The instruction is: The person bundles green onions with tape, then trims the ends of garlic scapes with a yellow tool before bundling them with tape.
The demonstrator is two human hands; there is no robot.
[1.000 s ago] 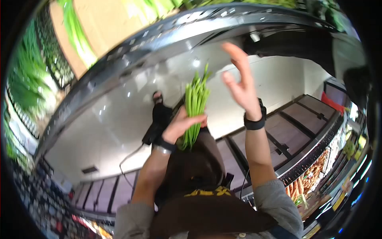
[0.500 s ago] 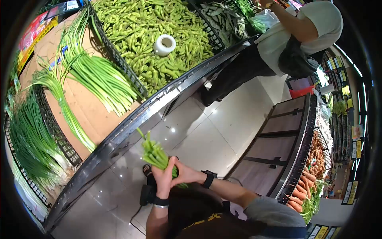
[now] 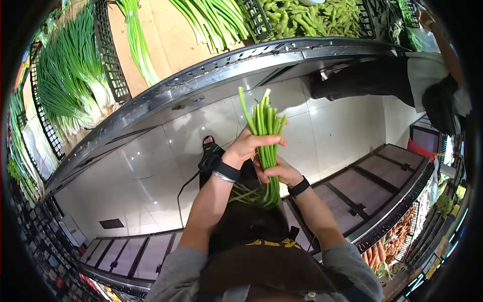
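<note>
A black crate (image 3: 111,55) at upper left holds scallions (image 3: 70,70); left hand (image 3: 250,146) clasps green stalks (image 3: 266,153) above the clasping right hand (image 3: 283,172).

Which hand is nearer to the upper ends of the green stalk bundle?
Left. The left hand grips just below the upper ends; the right hand holds the bundle lower.
</note>
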